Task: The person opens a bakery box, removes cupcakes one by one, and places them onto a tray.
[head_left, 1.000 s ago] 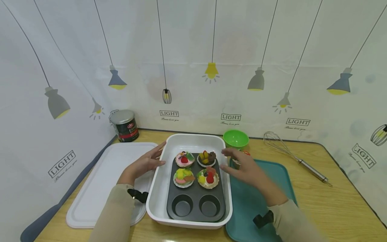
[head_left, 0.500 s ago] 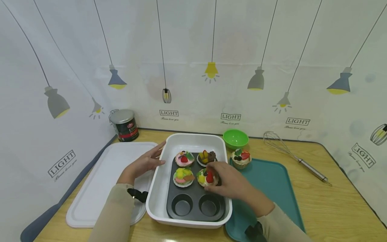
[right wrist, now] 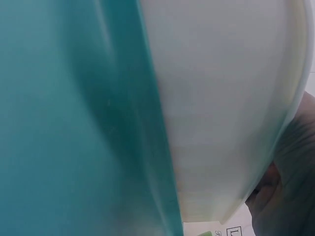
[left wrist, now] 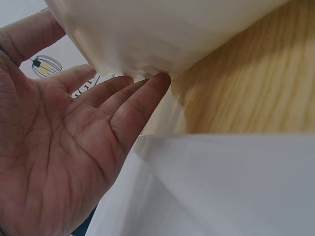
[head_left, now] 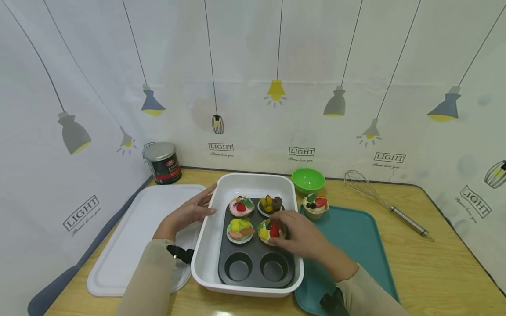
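Observation:
My right hand [head_left: 304,237] reaches over the right rim of a deep white tray [head_left: 205,250]. Its thumb and fingers pinch a small fruit tart [head_left: 264,233] in the middle right cup of a dark muffin pan [head_left: 256,252]. Three other toy-like tarts fill cups: a pink one [head_left: 239,212], a yellow-topped one [head_left: 238,229] and a chocolate-and-fruit one [head_left: 269,204]. The front two cups hold nothing. My left hand [head_left: 187,217] rests against the tray's left side; in the left wrist view its nearly straight fingers [left wrist: 142,105] touch the outer wall. The right wrist view mostly hides the right fingers.
A teal tray [head_left: 348,259] lies right of the white tray, with another fruit tart [head_left: 315,206] at its back corner. Behind are a green bowl [head_left: 308,180] and a whisk [head_left: 395,213]. At left are a flat white tray [head_left: 130,245] and a can [head_left: 164,164].
My right hand has moved left and toward me, from the white tray's right rim to the fruit tart, and now pinches it. The tart behind is uncovered. My left hand stays put.

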### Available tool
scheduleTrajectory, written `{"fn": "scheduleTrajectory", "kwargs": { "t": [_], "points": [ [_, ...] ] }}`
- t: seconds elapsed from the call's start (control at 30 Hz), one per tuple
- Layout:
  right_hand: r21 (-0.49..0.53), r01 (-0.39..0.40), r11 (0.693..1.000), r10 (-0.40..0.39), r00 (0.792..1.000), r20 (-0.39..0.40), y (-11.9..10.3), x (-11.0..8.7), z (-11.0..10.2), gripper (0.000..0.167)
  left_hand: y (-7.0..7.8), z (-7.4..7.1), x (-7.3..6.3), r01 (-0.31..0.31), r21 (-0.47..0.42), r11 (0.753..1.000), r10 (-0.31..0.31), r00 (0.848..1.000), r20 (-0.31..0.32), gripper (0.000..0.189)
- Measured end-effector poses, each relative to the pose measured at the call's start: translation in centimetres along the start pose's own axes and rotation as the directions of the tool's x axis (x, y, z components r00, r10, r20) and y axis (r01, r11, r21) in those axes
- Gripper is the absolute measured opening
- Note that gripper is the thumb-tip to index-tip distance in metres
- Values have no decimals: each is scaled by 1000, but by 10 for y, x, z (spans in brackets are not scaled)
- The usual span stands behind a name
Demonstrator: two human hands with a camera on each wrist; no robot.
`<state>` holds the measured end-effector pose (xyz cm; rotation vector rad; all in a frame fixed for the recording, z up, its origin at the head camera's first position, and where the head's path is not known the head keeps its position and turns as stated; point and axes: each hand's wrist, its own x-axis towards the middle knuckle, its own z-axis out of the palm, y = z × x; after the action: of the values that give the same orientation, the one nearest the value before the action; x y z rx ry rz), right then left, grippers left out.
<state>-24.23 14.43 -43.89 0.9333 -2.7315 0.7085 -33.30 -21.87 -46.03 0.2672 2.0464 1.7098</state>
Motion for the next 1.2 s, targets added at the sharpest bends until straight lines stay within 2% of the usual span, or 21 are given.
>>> {"fn": "scheduleTrajectory", "kwargs": {
  "t": [0.17,0.4,0.87,1.0,1.2],
  "points": [
    [26,21,999,-21,1000,-5,1,0,0,47,0,0,0,5,-4,1000,-5,1000,-5,89],
    [5,52,999,-52,998,-27,3,-1,1,43,0,1,0,1,3,1000,-1,1000,4,89],
    [11,32,999,-32,999,-15,4,-1,0,44,0,1,0,-8,-2,1000,8,1000,0,92],
    [3,-2,1000,2,1000,6,1,-1,-1,45,1,1,-1,-7,-4,1000,7,1000,-3,90],
    [-27,-125,992,127,988,89,-5,1,-2,59,0,1,0,-3,-2,1000,3,1000,-3,88]
  ]
}}
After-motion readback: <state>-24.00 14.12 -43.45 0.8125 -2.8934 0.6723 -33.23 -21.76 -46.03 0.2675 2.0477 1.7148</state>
